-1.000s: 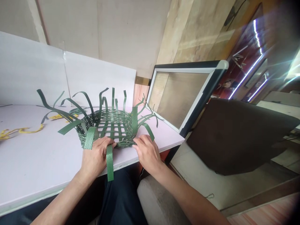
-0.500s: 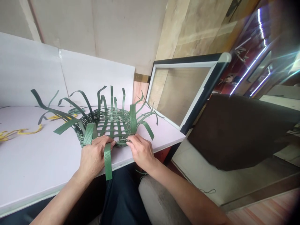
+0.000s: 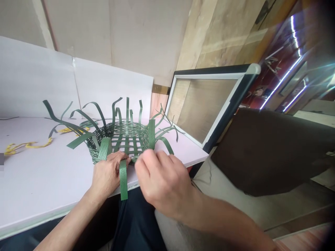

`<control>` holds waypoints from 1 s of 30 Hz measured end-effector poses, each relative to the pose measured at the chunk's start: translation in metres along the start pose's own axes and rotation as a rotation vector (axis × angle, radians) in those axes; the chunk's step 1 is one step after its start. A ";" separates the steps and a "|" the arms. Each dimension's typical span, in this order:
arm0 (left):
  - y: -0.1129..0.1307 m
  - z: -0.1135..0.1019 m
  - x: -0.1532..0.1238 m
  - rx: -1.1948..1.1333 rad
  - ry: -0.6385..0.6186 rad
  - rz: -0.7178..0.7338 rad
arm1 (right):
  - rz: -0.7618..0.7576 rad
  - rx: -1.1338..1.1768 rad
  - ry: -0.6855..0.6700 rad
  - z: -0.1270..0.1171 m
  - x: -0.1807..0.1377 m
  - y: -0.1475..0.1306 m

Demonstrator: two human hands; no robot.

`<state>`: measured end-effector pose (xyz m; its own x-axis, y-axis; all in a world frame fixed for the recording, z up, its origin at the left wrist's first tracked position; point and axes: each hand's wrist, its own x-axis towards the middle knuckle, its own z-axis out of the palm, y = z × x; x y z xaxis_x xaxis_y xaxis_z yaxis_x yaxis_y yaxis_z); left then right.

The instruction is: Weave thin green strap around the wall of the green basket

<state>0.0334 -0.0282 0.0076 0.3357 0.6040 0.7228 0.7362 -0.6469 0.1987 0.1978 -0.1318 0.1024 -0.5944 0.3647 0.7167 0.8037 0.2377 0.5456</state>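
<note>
A half-woven green basket [image 3: 120, 130] of plastic strapping sits near the table's front edge. Flat strap ends stick up and outward all round its rim, and its base is an open lattice. My left hand [image 3: 108, 170] grips the near rim, fingers closed, beside a broad patterned strap [image 3: 123, 181] that hangs over the edge. Raised towards me in front of the rim's near right side, my right hand [image 3: 163, 181] is closed, slightly blurred. Its fingertips are hidden; a thin strand [image 3: 209, 176] trails behind it.
Yellow cord [image 3: 31, 143] lies on the pale table [image 3: 47, 181] at left, with a green coil [image 3: 88, 123] behind the basket. A dark-edged frame [image 3: 223, 115] leans at the right end. A dark brown padded surface [image 3: 267, 150] is further right.
My right hand has left the basket's near rim and come up towards me, the thin strand shifting with it. My left hand keeps its grip. The view has shifted slightly.
</note>
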 end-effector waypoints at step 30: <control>-0.001 0.002 -0.001 -0.012 -0.102 -0.069 | 0.543 0.362 -0.466 0.084 -0.094 0.013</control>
<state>0.0334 -0.0273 0.0053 0.3432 0.6913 0.6358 0.7526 -0.6074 0.2543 0.2666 -0.0871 0.0052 -0.1086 0.8328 0.5428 0.9842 0.1669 -0.0591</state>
